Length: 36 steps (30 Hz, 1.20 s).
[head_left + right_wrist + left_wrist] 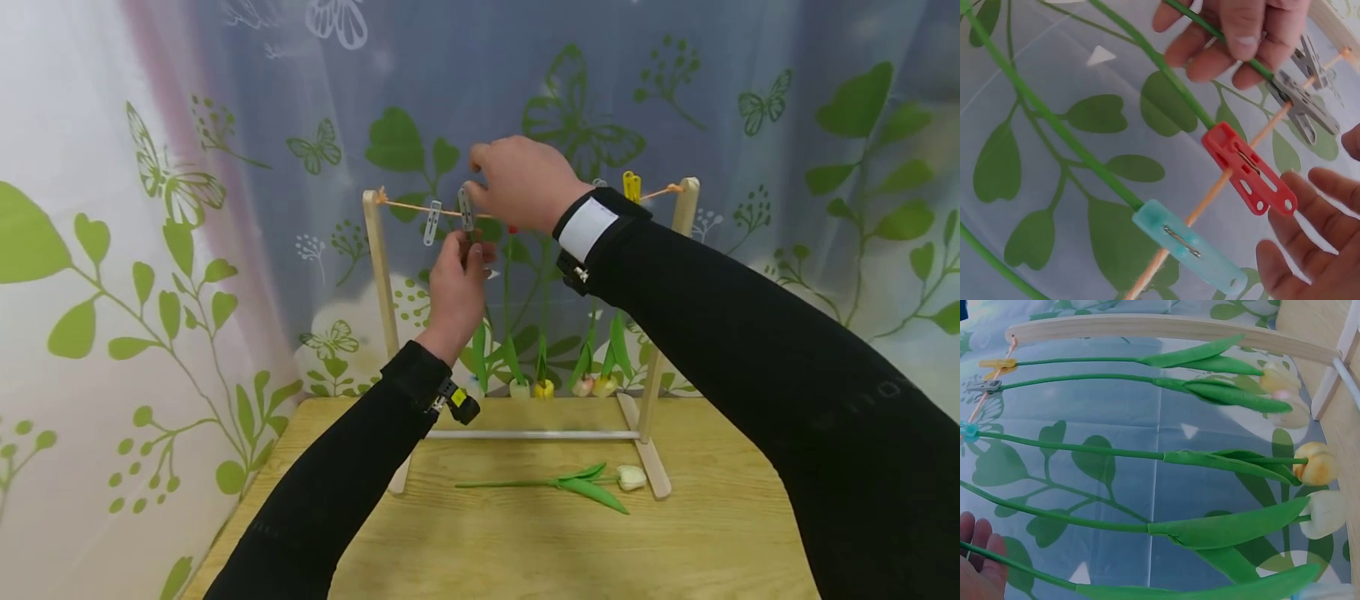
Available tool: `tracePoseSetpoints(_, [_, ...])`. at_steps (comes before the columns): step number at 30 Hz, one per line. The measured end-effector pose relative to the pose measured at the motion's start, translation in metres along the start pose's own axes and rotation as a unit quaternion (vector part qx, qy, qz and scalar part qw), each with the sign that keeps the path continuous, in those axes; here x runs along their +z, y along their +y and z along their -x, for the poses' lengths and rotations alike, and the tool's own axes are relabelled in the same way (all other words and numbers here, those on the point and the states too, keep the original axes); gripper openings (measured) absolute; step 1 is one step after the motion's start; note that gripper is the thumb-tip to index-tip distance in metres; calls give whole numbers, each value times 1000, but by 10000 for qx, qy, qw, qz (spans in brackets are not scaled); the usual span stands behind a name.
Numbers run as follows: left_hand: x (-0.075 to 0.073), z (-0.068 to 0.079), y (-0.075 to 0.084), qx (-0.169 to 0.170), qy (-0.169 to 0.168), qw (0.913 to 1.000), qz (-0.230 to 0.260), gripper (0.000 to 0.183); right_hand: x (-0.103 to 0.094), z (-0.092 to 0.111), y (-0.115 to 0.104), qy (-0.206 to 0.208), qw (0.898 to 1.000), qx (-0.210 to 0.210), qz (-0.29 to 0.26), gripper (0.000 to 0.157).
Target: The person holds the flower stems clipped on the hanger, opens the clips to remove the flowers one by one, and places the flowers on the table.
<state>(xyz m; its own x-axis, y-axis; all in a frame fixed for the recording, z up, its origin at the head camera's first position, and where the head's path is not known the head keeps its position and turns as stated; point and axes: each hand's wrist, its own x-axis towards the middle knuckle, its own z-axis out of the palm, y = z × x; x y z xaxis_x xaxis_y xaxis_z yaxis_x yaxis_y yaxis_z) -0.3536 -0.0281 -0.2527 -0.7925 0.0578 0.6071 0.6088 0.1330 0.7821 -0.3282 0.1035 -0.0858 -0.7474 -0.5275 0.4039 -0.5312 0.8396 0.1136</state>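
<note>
In the head view, the left hand (459, 287) is raised with its fingers bent round the stem of a tulip (480, 354), just under a gray clip (466, 210) on the rope (408, 205). The right hand (528, 179) arches above the rope beside that clip, thumb and forefinger bent; contact is hard to judge here. The held tulip hangs head down inside the wooden frame (382, 275), beside other hanging tulips. Another gray clip (432, 223) sits nearer the left post and a yellow clip (632, 186) near the right post. A loose white tulip (592, 493) lies on the desk (525, 550).

In the left wrist view, the left hand's fingers show at the lower left corner, around the held green stem. That tulip's long leaf runs along the bottom edge, its pale bloom cut off at the corner.

In the right wrist view, the left hand pinches the stem between thumb and fingers; the stem's end meets the gray clip, which straddles the rope. The right hand is released, its fingers parted and slightly curved, near the handles of a red clip (1249, 167). A blue clip (1188, 245) holds the next stem.
</note>
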Motion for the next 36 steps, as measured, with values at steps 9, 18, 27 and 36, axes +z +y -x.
tracePoseSetpoints(9, [-2, -2, 2, -202, 27, 9998, 82, 38, -1, -13, 3, -390, 9957, -24, -844, 45])
tracePoseSetpoints(18, [-2, 3, -2, -232, 19, 9997, 64, 32, 11, -22, 2, -639, 9943, -83, -850, 40])
tracePoseSetpoints(27, [-1, 7, -5, -182, 7, 9998, -58, 33, 26, -24, -2, -732, 9934, -158, -873, 42])
tracePoseSetpoints(36, [-1, 9, -5, -183, -18, 9998, -126, 35, 26, -22, -3, -678, 9923, -94, -1029, 37])
